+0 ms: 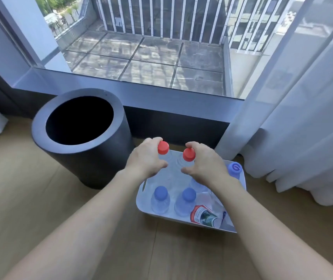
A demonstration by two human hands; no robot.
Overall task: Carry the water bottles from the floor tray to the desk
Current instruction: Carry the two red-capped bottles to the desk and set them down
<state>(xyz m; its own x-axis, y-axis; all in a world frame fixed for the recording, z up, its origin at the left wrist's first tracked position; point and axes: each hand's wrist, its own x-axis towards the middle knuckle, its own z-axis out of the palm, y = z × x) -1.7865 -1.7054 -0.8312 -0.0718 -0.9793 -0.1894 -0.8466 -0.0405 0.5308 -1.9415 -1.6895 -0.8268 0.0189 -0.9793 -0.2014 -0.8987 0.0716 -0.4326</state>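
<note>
A white tray (141, 207) sits on the wooden floor below the window and holds several clear water bottles. My left hand (146, 158) is wrapped around the neck of a red-capped bottle (163, 147). My right hand (204, 162) grips a second red-capped bottle (189, 154) the same way. Both bottles stand upright at the far end of the tray. Two blue-capped bottles (161, 193) (189, 194) stand at the near end, another blue-capped bottle (234, 168) is at the far right, and a labelled bottle (204, 216) lies on its side. The desk is out of view.
A dark round bin (92, 150) stands just left of the tray, close to my left forearm. White curtains (295, 142) hang to the floor on the right. A low dark sill (177, 126) and a large window run behind the tray.
</note>
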